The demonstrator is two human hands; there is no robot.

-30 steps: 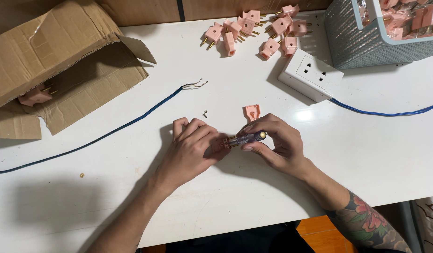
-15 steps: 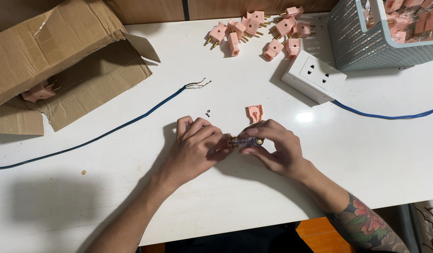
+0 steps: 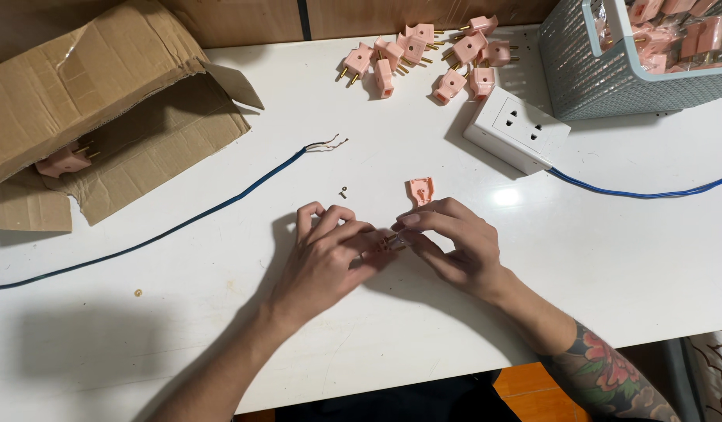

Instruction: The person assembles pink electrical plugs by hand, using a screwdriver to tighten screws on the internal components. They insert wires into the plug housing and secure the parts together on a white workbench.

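Note:
My left hand [image 3: 326, 254] and my right hand [image 3: 459, 246] meet fingertip to fingertip just above the white table [image 3: 220, 328]. Both pinch a small pink plug piece with brass prongs [image 3: 389, 240], which the fingers mostly hide. A loose pink plug cover [image 3: 420, 190] lies on the table just beyond my right hand. A tiny screw [image 3: 343, 190] lies just beyond my left hand. A blue cable with stripped ends [image 3: 322, 145] lies farther back and trails off to the left.
A pile of pink plugs [image 3: 423, 53] lies at the back, beside a white socket box [image 3: 517, 129] with a blue lead. A teal basket [image 3: 603, 70] of plugs stands back right. An open cardboard box [image 3: 87, 94] at the left holds one plug [image 3: 64, 160].
The dark-handled screwdriver seen in my right hand a second ago no longer shows. Both hands have drawn closer together around the plug piece, and the view has shifted slightly.

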